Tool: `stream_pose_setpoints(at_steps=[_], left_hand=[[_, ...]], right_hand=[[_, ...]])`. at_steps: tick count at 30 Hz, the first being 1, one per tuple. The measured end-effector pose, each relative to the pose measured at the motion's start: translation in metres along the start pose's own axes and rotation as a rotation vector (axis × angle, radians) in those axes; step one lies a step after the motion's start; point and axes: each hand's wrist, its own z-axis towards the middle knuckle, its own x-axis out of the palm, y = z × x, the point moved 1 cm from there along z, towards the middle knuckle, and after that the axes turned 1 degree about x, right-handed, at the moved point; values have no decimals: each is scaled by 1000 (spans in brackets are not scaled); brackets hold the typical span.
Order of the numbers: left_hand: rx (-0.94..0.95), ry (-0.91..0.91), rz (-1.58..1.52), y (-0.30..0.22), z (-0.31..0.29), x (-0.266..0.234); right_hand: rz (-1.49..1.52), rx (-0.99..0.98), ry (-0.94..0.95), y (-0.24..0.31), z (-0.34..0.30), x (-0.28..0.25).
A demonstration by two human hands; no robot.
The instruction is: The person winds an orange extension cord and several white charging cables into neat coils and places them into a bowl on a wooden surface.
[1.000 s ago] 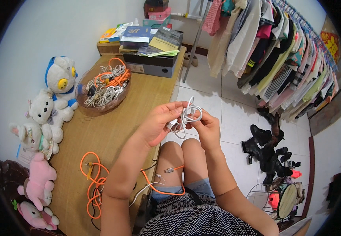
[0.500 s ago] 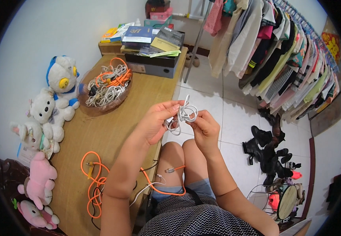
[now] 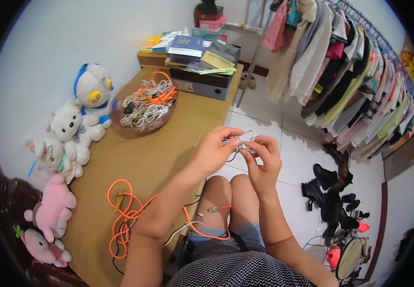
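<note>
Above my knees, beyond the table's edge, a white cable is bunched in small loops between my hands. My left hand is closed on its left side, thumb pressing against the loops. With thumb and fingers, my right hand pinches the right side of the same bundle. Fingers hide part of the cable. To the left of my forearm, an orange cable lies in loose loops on the wooden table; part of it hangs over the edge onto my lap, its plug resting over my thigh.
A clear bowl heaped with white and orange cables stands farther back. Boxes are stacked at the table's far end. Stuffed toys line the wall on the left. Clothes hang on a rack at right, with black shoes below.
My hands have come closer together around the white cable, and its loops are now more covered by my fingers. The whole view has shifted, moving the table and bowl slightly rightward in the picture.
</note>
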Motion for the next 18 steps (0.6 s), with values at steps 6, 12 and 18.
stream_pose_setpoints(at_steps=[6, 12, 18], left_hand=[[102, -67, 163, -26, -1, -14], [328, -601, 477, -37, 28, -117], [370, -948, 953, -17, 65, -234]], right_hand=[[472, 193, -230, -10, 2, -15], [693, 394, 122, 0, 3, -7], [735, 566, 303, -3, -22, 10]])
